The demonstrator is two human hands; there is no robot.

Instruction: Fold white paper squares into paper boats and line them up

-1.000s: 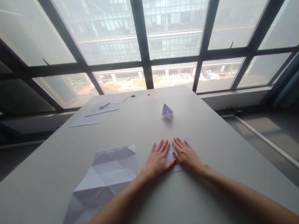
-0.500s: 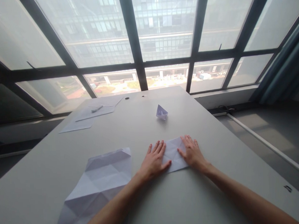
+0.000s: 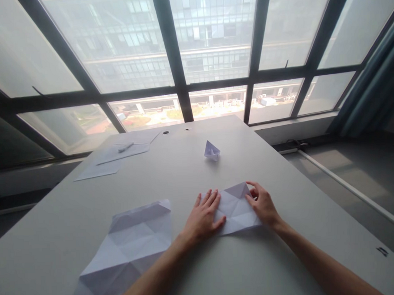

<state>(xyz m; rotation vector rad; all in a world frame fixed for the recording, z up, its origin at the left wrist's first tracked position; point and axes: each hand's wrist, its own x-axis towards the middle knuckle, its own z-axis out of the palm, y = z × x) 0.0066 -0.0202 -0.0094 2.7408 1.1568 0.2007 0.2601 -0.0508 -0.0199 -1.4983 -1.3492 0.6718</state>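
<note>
A folded sheet of paper [image 3: 234,210] with crease lines lies on the white table in front of me. My left hand [image 3: 203,214] rests flat on its left part, fingers spread. On the other side, my right hand [image 3: 263,203] pinches the sheet's upper right edge between thumb and fingers, and that edge is slightly raised. The right end of the sheet is partly hidden by this hand. Beyond my hands stands a small folded paper boat [image 3: 212,152]. To the left lies a larger creased sheet [image 3: 132,241], partly covered by my left forearm.
Several flat paper sheets [image 3: 103,168] lie at the table's far left, with a white pen-like object [image 3: 125,147] on top. A round cable hole [image 3: 165,132] is near the far edge of the table [image 3: 172,174]. Tall windows stand behind it, and a curtain [image 3: 354,101] hangs at right.
My right hand has gone from lying flat to pinching the paper's edge. More of the folded sheet shows, opened out toward the right. My left hand stays pressed on it.
</note>
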